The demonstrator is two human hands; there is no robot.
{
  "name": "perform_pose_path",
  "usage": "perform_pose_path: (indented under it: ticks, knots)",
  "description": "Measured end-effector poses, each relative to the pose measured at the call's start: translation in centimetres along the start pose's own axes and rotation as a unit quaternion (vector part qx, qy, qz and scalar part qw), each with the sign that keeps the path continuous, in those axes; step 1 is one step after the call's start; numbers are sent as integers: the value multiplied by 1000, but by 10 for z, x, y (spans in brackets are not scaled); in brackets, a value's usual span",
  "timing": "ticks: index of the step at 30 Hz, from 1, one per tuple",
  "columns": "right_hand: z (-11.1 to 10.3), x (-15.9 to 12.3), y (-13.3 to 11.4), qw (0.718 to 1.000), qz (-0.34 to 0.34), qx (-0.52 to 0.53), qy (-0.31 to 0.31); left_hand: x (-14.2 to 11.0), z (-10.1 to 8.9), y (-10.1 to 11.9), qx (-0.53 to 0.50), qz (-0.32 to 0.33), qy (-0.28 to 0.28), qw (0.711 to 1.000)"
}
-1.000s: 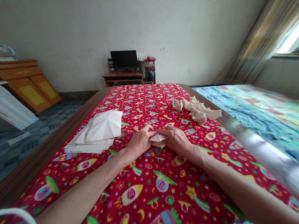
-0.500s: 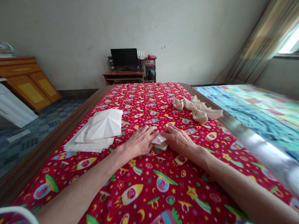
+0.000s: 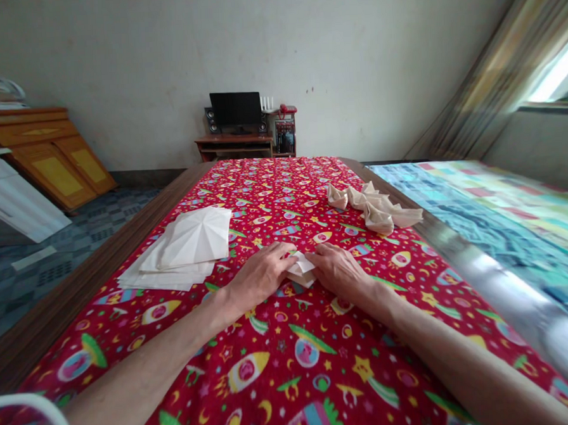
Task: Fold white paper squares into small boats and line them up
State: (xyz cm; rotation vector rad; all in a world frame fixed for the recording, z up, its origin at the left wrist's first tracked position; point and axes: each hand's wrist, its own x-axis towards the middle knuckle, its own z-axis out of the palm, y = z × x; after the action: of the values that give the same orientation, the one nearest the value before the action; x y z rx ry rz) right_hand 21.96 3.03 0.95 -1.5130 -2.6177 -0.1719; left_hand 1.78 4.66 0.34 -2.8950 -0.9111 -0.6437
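Note:
A small piece of folded white paper [image 3: 301,270] lies on the red patterned cloth [image 3: 292,370], between my two hands. My left hand [image 3: 263,270] has its fingers closed on the paper's left side. From the other side, my right hand [image 3: 340,268] presses its fingertips on the right edge. The fingers hide both outer ends of the paper. To the left rests a stack of creased white paper sheets [image 3: 197,239], the top one marked with folds radiating from its centre. Several folded paper shapes with pointed tips [image 3: 376,209] sit together at the right.
The cloth covers a long table with a brown wooden edge [image 3: 137,226]. A bed with a colourful sheet [image 3: 494,220] adjoins on the right. A white cable or tube [image 3: 41,403] curves in at lower left. A monitor [image 3: 235,109] stands on a desk by the far wall.
My left hand first flattened over the paper, then drew its fingers back to the left edge. A flap on the paper's top now lies differently. My right hand has stayed nearly in place.

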Motion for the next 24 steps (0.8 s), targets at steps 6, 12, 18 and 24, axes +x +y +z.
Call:
perform_pose_path:
  ticks: [6,12,18,24]
  knots:
    - [-1,-11,1,998,-14,-30,46,-5,4,1,-4,16,-16,1000]
    - [1,-23,3,997,-51,-29,54,-9,-2,7,27,54,-15,998]
    - [-3,-22,-2,997,-55,-20,52,-10,-1,7,32,51,-30,998]
    - [-7,-27,2,986,-147,26,74,-12,3,7,-4,28,-8,1000]
